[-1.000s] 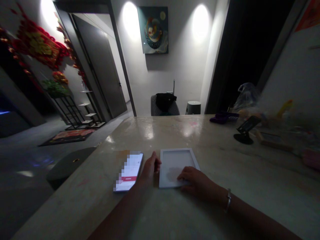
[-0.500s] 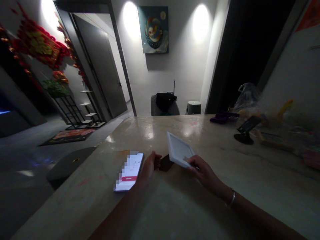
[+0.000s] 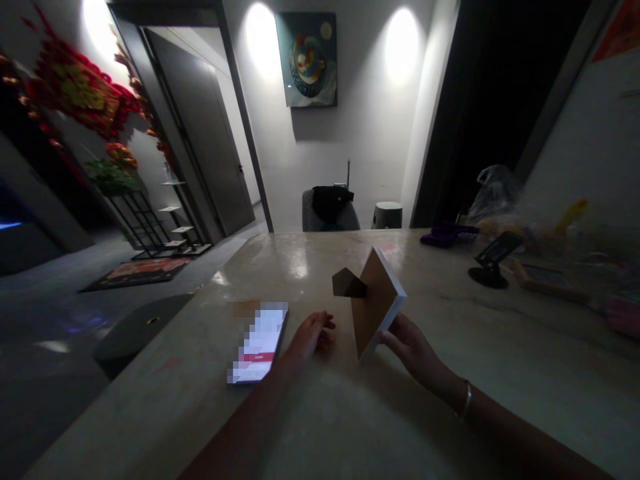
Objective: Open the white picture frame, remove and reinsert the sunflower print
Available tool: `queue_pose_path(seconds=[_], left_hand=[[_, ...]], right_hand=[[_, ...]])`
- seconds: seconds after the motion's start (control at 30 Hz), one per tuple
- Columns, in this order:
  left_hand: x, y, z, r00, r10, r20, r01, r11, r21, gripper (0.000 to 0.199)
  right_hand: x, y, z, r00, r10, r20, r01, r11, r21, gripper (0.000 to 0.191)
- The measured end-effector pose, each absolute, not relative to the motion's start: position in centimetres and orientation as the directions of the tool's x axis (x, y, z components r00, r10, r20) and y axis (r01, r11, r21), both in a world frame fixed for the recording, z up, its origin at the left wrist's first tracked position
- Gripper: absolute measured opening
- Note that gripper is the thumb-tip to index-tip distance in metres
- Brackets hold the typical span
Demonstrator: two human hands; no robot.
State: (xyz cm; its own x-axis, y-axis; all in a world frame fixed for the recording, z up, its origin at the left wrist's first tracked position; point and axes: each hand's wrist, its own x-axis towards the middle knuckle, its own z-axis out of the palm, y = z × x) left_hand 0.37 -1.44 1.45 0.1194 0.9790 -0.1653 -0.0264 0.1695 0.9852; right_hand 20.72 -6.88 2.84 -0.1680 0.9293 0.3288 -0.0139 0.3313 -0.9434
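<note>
Right hand [image 3: 413, 348]: partly open, fingers and thumb closed on the lower right edge of a white-edged picture frame [image 3: 376, 303]; silver bangle [image 3: 466, 400] on the wrist. Frame tilted up on one corner, brown backing facing left, lowest corner at or just above the bench [image 3: 350, 427], contact unclear. Dark easel flap [image 3: 349, 283] jutting from the backing.

Left hand [image 3: 311, 337]: empty, fingers loosely curled, low over or resting on the bench, between frame and phone. Smartphone [image 3: 259, 343]: flat on the bench just left of that hand, screen lit, contents pixelated.

Farther right along the bench: pink object [image 3: 623, 317], flat wooden-edged item [image 3: 545, 283], black phone stand [image 3: 493, 261], purple item [image 3: 447, 235], clear plastic bag [image 3: 495, 195], yellow object [image 3: 573, 215].

Beyond the bench: grey chair [image 3: 330, 217] with black garment [image 3: 331, 201] over it, grey cylindrical bin [image 3: 387, 215]. On the far wall, framed painting [image 3: 306, 60]. To the left, floor mat [image 3: 137, 270], black metal shelf [image 3: 150, 220], grey door [image 3: 200, 133], red hanging decoration [image 3: 75, 87].
</note>
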Motion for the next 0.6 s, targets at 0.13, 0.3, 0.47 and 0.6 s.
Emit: queue_pose_path(seconds=[0.13,0.3,0.47,0.6], left_hand=[[0.7,-1.8,1.5,0.219,0.950,-0.223,-0.004,0.230,0.973,0.033],[1.0,-2.7,2.4,0.437,0.865,-0.247,-0.081,0.312,0.947,0.042],[0.5,-2.7,2.7,0.315,0.905,-0.286,-0.194,0.356,0.914,0.027],[-0.3,-2.1,2.3,0.262,0.915,-0.307,-0.247,0.371,0.895,0.022]], right_hand=[[20.3,-7.3,3.0,-0.155,0.969,0.195,-0.063,0.187,-0.980,0.033],[20.4,-7.3,3.0,-0.206,0.972,0.116,-0.115,0.094,-0.989,0.038],[20.7,-6.9,2.0,-0.328,0.945,0.016,-0.138,-0.032,-0.990,0.026],[21.1,-6.4,1.4,-0.279,0.946,-0.166,-0.098,-0.200,-0.975,0.018]])
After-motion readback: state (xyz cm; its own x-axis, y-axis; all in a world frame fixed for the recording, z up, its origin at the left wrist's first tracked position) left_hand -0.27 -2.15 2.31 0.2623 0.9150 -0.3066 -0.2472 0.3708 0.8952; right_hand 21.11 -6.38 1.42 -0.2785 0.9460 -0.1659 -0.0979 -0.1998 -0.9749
